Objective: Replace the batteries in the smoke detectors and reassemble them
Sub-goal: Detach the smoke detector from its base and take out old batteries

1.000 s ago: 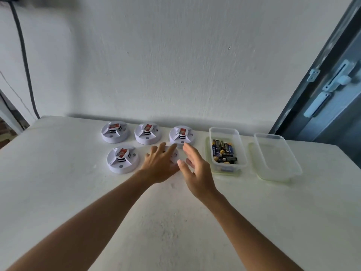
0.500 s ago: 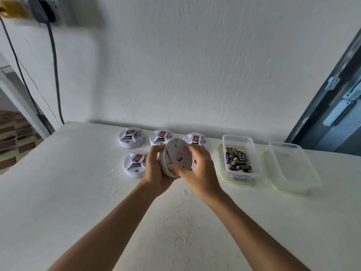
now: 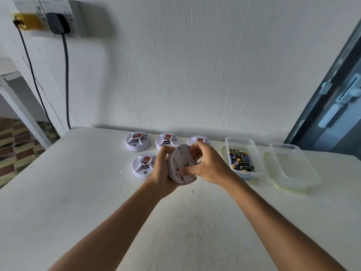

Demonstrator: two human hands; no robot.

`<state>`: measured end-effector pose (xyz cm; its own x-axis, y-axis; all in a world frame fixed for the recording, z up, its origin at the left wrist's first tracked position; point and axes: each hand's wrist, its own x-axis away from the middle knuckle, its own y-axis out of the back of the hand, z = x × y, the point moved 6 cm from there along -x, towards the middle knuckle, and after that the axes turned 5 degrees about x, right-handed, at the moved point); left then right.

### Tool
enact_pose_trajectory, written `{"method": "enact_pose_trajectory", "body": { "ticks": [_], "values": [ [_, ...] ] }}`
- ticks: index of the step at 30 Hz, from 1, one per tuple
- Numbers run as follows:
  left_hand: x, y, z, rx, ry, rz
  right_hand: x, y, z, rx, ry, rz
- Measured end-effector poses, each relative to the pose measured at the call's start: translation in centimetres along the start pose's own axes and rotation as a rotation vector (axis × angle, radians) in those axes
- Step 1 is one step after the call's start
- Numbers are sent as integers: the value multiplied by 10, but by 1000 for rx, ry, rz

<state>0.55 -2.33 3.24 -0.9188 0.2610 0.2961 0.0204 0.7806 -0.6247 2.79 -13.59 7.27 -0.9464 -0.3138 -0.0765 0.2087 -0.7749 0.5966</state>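
Observation:
A white round smoke detector (image 3: pixel 180 165) is held above the table, tilted on edge with its flat back facing me. My left hand (image 3: pixel 161 171) grips its left rim from behind. My right hand (image 3: pixel 210 166) curls round its right side, fingers over the top edge and thumb pressed on the back plate. Several more white detectors stand on the table (image 3: pixel 78 192) behind: one front left (image 3: pixel 143 166), two in the back row (image 3: pixel 137 141) (image 3: pixel 166 141), and a third (image 3: pixel 199 140) partly hidden by my right hand. A clear box of batteries (image 3: pixel 243 158) sits to the right.
A second clear plastic box (image 3: pixel 292 168), with nothing in it, stands right of the battery box. The white wall rises just behind the table. A wall socket with a dark plug (image 3: pixel 57 23) and hanging cable is at upper left. A door frame (image 3: pixel 332 98) is at right.
Both hands reached to a detector on the table, lifted it and turned its back toward me. Since half a second ago my right fingers have curled further over its top edge.

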Motion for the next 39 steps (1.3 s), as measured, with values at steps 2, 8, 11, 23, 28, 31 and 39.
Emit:
{"method": "enact_pose_trajectory", "body": {
  "ticks": [2, 8, 11, 23, 28, 31, 39],
  "values": [
    [2, 2, -1, -19, 16, -36, 1, -2, -1, -17, -26, 6],
    [4, 18, 2, -61, 84, -180, 8, -21, -12, -118, -131, 7],
    [4, 24, -1, -45, 80, -191, 14, -34, -17, -152, -156, -14],
    [4, 50, -47, 40, -39, -208, -14, -55, -55, 302, -240, -213],
    [4, 45, -49, 51, -50, -160, -15, -72, -63, 717, -190, -137],
    [-1, 38, -47, 70, -57, -142, -5, -60, -55, 423, -156, -268],
    [-37, -40, -16, 109, -77, -59, 22, 35, -49, -203, -69, -471]
  ]
}}
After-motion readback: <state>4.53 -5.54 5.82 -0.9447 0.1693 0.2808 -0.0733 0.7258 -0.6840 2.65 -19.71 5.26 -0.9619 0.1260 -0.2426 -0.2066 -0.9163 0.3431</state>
